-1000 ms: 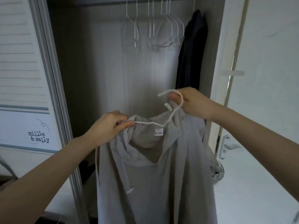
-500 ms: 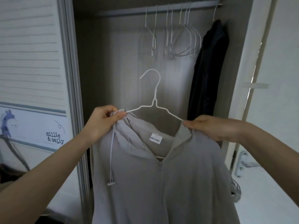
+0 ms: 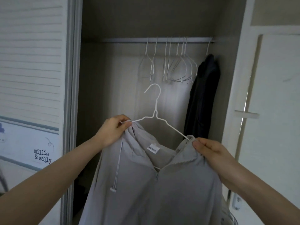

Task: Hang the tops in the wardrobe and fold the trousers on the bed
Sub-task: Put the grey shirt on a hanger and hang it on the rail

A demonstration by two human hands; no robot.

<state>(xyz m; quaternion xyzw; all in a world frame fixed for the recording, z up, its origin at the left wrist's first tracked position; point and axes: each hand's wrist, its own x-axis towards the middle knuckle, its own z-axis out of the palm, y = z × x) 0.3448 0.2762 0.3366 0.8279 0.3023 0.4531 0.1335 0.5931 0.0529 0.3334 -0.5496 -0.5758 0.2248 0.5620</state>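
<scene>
A grey zip hoodie (image 3: 155,192) hangs on a white wire hanger (image 3: 156,111), held up in front of the open wardrobe. My left hand (image 3: 113,130) pinches the hoodie's left shoulder together with the hanger's left arm. My right hand (image 3: 209,151) grips the hoodie's right shoulder at the hanger's right end. The hanger's hook stands upright, below the wardrobe rail (image 3: 155,40). A drawstring dangles down the hoodie's front on the left.
Several empty white hangers (image 3: 172,65) hang in the middle of the rail. A dark garment (image 3: 203,101) hangs at the rail's right end. A slatted sliding door (image 3: 30,62) stands left; a white door (image 3: 272,111) right.
The hanger went from tilted in my right hand to upright inside the hoodie's shoulders. My right hand moved from the hook to the right shoulder. The view rose, showing the rail.
</scene>
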